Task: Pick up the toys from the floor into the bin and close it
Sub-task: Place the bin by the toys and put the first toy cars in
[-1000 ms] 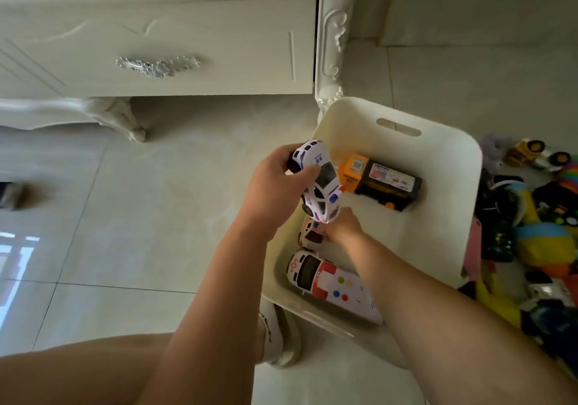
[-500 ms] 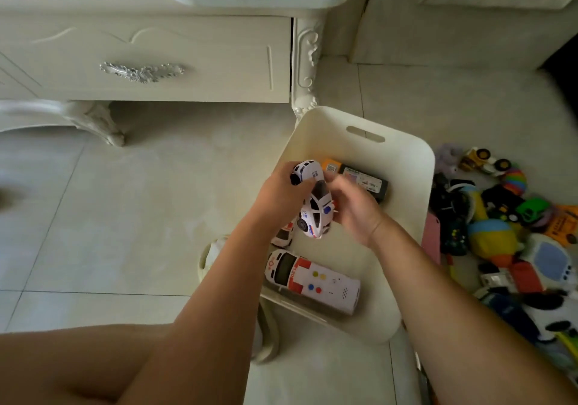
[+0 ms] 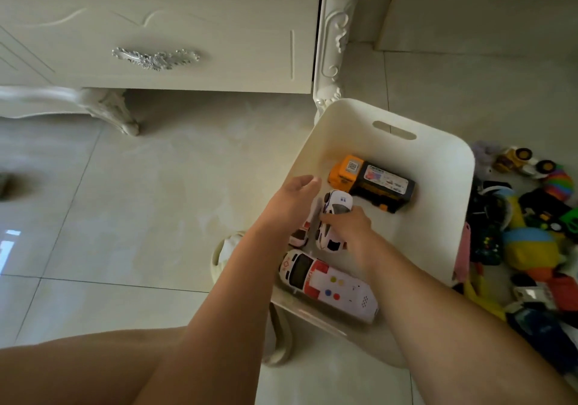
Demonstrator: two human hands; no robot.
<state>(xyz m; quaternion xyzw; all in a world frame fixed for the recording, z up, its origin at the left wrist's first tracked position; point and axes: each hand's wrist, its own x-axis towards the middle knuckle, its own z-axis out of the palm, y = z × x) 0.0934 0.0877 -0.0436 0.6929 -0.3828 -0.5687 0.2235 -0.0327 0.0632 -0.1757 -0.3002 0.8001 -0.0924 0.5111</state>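
Moved since earlier: white plastic toy police car [image 3: 337, 206] passed from left hand [image 3: 291, 201] to right hand [image 3: 348, 228]. Left grip released, fingers slack. Right grip grasping car, low inside bin.
Cream plastic bin [image 3: 353, 129]: open, no lid in view.
Mixed toy pile [image 3: 531, 235]: on floor, 3 o'clock of bin.
White-red ambulance [image 3: 325, 282]: bin's 6 o'clock.
Orange-black truck [image 3: 372, 185]: 12 o'clock.
Small white-red car [image 3: 299, 234]: just beside police car, 9 o'clock.
Risks: early release drops car onto small car; loose stacking could rise above rim and stop lid seating.
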